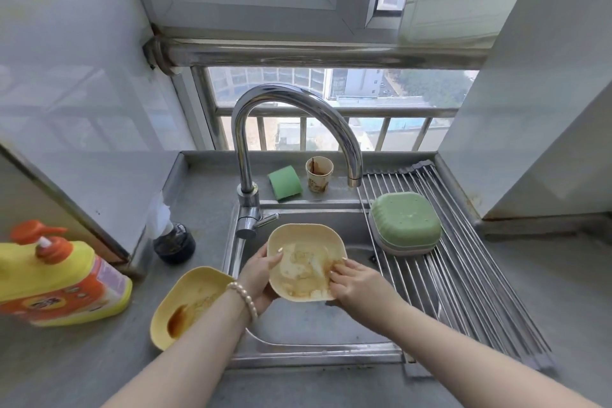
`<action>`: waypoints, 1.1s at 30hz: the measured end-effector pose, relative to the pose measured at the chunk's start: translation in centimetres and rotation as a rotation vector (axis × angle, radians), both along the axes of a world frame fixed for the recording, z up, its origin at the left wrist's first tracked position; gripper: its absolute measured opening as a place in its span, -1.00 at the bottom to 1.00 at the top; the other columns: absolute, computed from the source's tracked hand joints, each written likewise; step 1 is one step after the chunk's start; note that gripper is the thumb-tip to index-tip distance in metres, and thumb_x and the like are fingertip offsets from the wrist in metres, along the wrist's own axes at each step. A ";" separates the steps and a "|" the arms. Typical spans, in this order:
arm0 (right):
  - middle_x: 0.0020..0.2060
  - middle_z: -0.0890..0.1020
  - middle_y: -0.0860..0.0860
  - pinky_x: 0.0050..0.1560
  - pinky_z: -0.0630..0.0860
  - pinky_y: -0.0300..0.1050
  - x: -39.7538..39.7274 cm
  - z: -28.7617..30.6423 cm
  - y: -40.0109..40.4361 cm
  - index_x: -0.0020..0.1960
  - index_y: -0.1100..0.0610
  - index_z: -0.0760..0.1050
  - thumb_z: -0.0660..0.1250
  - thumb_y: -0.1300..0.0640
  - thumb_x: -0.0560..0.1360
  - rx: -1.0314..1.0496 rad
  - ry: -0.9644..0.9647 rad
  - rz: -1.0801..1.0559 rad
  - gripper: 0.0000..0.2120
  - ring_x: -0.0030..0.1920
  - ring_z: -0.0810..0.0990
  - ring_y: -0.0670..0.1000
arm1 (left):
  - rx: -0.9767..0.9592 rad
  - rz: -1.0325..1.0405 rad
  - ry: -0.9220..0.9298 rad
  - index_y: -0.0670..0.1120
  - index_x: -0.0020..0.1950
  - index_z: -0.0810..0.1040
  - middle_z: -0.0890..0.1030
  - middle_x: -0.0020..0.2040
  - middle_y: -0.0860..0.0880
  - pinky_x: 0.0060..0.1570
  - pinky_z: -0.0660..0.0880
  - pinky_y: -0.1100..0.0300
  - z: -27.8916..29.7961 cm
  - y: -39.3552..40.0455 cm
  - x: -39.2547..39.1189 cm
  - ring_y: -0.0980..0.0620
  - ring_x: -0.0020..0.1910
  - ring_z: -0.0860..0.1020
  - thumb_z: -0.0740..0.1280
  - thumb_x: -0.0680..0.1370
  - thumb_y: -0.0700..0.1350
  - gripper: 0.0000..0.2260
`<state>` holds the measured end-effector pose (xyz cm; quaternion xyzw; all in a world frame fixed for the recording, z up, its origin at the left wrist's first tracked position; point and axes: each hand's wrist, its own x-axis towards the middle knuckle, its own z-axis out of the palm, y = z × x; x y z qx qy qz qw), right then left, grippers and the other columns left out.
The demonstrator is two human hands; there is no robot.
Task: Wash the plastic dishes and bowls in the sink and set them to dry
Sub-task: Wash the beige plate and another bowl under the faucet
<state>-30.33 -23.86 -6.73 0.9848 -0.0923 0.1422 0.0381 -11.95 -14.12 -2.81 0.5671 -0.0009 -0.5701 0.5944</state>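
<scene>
Dirty yellow bowl [306,262] held tilted over sink [331,325]; left hand [260,276] grips its 9 o'clock rim, right hand [352,281] fingers press inside at 3 o'clock. Second yellow bowl [185,305] on counter at 8 o'clock. Green bowl [405,222] upside down on rack [463,275] at 2 o'clock
</scene>
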 end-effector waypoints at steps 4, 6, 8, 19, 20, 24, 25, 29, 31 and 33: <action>-0.42 0.60 -0.01 -0.36 0.59 -0.13 2.0 -0.3 2.4 -0.35 0.11 0.53 0.38 0.30 0.27 0.175 -0.104 -0.077 -0.89 -0.39 0.60 0.02 | -0.071 0.187 0.110 -0.17 0.32 0.42 0.59 0.11 -0.30 -0.24 0.60 -0.06 -1.1 -0.1 -3.0 -0.29 0.00 0.61 0.20 0.59 -0.30 -0.70; -0.35 0.64 -0.04 -0.48 0.50 -0.18 2.1 -0.5 3.8 -0.21 0.09 0.58 0.43 0.26 0.28 0.317 -0.131 -0.092 -0.88 -0.37 0.61 0.01 | -0.061 0.267 0.057 -0.09 0.28 0.43 0.59 0.10 -0.26 -0.15 0.60 -0.16 -1.3 0.1 -3.9 -0.29 0.00 0.61 0.20 0.61 -0.24 -0.75; -0.16 0.67 -0.04 -0.33 0.54 -0.12 1.7 0.9 4.2 -0.04 0.07 0.58 0.18 -0.11 0.53 0.483 0.032 -0.087 -0.70 -0.19 0.63 0.05 | 0.000 0.263 -0.095 0.01 0.24 0.46 0.60 0.06 -0.17 -0.09 0.59 -0.20 -1.7 0.2 -3.4 -0.25 0.01 0.60 0.16 0.65 -0.11 -0.81; 0.53 -0.23 0.14 0.51 -0.25 -0.01 6.5 1.6 1.6 0.55 0.19 -0.26 -0.16 -0.27 0.60 0.855 0.593 -0.325 -0.26 0.53 -0.26 0.03 | 0.003 -0.125 0.056 -0.04 0.25 0.51 0.67 0.08 -0.08 -0.11 0.61 -0.09 -4.4 -0.8 -3.1 -0.09 0.00 0.65 0.03 0.63 0.17 -0.58; 0.54 -0.19 0.13 0.52 -0.24 0.01 6.5 1.9 2.3 0.56 0.15 -0.27 -0.15 -0.24 0.61 0.914 0.584 -0.251 -0.30 0.53 -0.24 0.01 | 0.018 -0.094 0.054 -0.08 0.27 0.50 0.67 0.08 -0.11 -0.15 0.61 -0.02 -4.6 -0.8 -2.9 -0.09 -0.01 0.65 0.03 0.64 0.17 -0.56; 0.56 -0.01 0.03 0.51 -0.01 0.05 4.3 3.1 2.7 0.57 0.02 -0.15 0.11 -0.23 0.58 0.911 0.722 -0.108 -0.27 0.53 0.01 0.09 | 0.094 -0.021 -0.045 -0.13 0.14 0.49 0.62 -0.27 -0.14 -0.46 0.52 0.18 -4.5 -1.2 -2.4 -0.04 -0.40 0.59 0.06 0.68 0.03 -0.70; 0.55 0.05 0.04 0.48 0.08 0.05 3.6 3.6 2.3 0.57 -0.01 -0.06 0.18 -0.20 0.57 0.803 0.779 -0.115 -0.30 0.51 0.09 0.14 | 0.113 -0.026 -0.064 -0.12 0.10 0.48 0.60 -0.26 -0.14 -0.49 0.51 0.17 -4.3 -1.3 -2.4 -0.05 -0.41 0.58 0.05 0.68 0.01 -0.71; 0.08 0.63 0.05 0.06 0.42 -0.10 0.7 4.2 -0.2 0.14 0.03 0.60 0.33 -0.12 0.52 0.684 0.512 -0.202 -0.70 0.09 0.54 0.08 | 0.215 -0.061 -0.040 -0.19 0.11 0.50 0.60 -0.13 -0.21 -0.48 0.58 0.07 -4.6 -1.4 -1.0 -0.15 -0.23 0.59 0.04 0.69 -0.09 -0.72; -0.30 0.63 -0.01 -0.16 0.41 -0.12 -0.1 3.7 -1.4 -0.20 0.07 0.63 0.46 -0.02 0.44 0.962 0.193 -0.273 -0.84 -0.23 0.52 -0.03 | 0.209 -0.068 0.033 -0.30 0.18 0.48 0.59 -0.08 -0.25 -0.45 0.60 0.07 -4.4 -1.7 -0.7 -0.16 -0.18 0.58 0.04 0.66 -0.24 -0.73; -0.44 0.53 -0.12 -0.28 0.36 -0.24 0.2 3.3 -1.8 -0.34 0.04 0.56 0.51 0.15 0.40 1.240 -0.079 -0.329 -0.81 -0.35 0.43 -0.15 | 0.155 0.001 0.116 -0.33 0.18 0.44 0.55 -0.08 -0.24 -0.38 0.61 0.09 -3.9 -2.4 -0.5 -0.15 -0.17 0.54 0.06 0.60 -0.32 -0.76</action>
